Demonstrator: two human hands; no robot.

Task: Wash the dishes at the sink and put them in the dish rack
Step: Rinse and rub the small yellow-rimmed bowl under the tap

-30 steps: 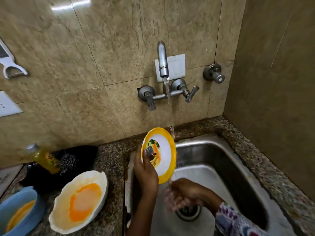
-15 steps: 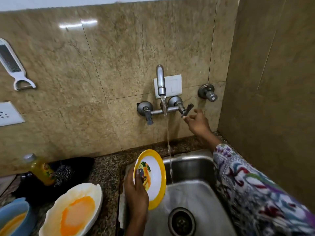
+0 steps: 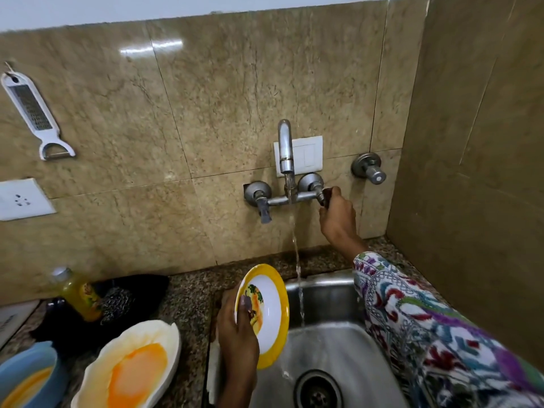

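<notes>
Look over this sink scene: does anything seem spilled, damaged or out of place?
Nothing stands out. Water falls into the sink; the orange-stained plate and blue bowl simply await washing.

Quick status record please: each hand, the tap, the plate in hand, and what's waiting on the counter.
left hand: holds the yellow-rimmed plate upright at the sink's left edge
right hand: gripping the right tap handle
water: running, falling just right of the plate
counter: white plate with orange residue, blue bowl, yellow bottle
dish rack: not in view
</notes>
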